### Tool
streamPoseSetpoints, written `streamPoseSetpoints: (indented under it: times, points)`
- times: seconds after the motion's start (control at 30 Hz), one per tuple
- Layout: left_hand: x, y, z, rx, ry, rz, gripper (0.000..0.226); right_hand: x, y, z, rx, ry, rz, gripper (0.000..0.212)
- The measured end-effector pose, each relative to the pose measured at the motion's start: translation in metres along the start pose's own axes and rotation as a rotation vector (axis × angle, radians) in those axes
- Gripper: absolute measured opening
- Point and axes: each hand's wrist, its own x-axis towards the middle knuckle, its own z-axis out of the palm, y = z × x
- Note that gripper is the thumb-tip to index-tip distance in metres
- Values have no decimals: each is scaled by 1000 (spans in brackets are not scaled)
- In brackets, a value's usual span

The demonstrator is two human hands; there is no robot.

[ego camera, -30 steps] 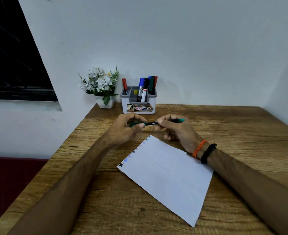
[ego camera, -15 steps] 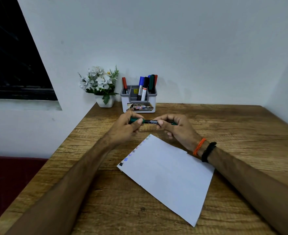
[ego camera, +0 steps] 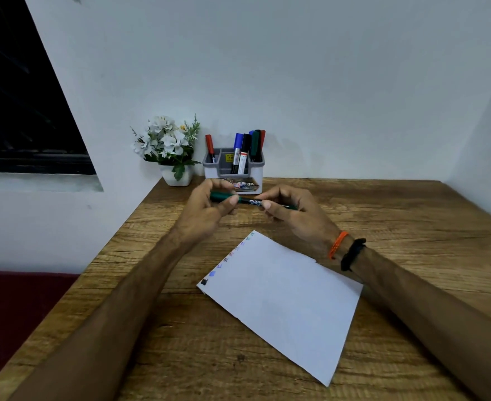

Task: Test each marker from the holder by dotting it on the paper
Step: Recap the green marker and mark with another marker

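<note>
A green marker [ego camera: 250,201] lies level between both hands above the table. My left hand [ego camera: 206,212] grips its green cap end. My right hand [ego camera: 293,215] pinches the dark barrel on the other side. The cap looks pressed onto the barrel. Below the hands lies a white paper [ego camera: 285,296], turned at an angle, with a row of small coloured dots along its upper-left edge. The grey and white holder [ego camera: 256,169] stands against the back wall with several markers in it: red, blue, black, green.
A white pot of white flowers [ego camera: 172,151] stands left of the holder at the table's back corner. The wooden table [ego camera: 412,227] ends in a left edge near my left forearm. A dark window sits at the far left.
The two hands came together along the marker, and the gap between cap and barrel closed. The marker's right tail slid into my right hand. Both hands rose slightly toward the holder.
</note>
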Motion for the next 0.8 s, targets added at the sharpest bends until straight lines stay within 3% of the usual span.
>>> streamPoseSetpoints:
  times: [0.1,0.3,0.67,0.8]
  points:
    - [1,6,1,-155,138,-12,40,1,-6,5,-155,39,-33,30]
    - [-2,14,8,-142,202,61,49,-5,-33,9,-374,-35,-186,103]
    - [-3,15,15,-140,145,96,53,-5,-36,8,-418,-82,-263,102]
    - [1,1,10,107,143,68,53,2,-34,-1,-422,-33,-255,101]
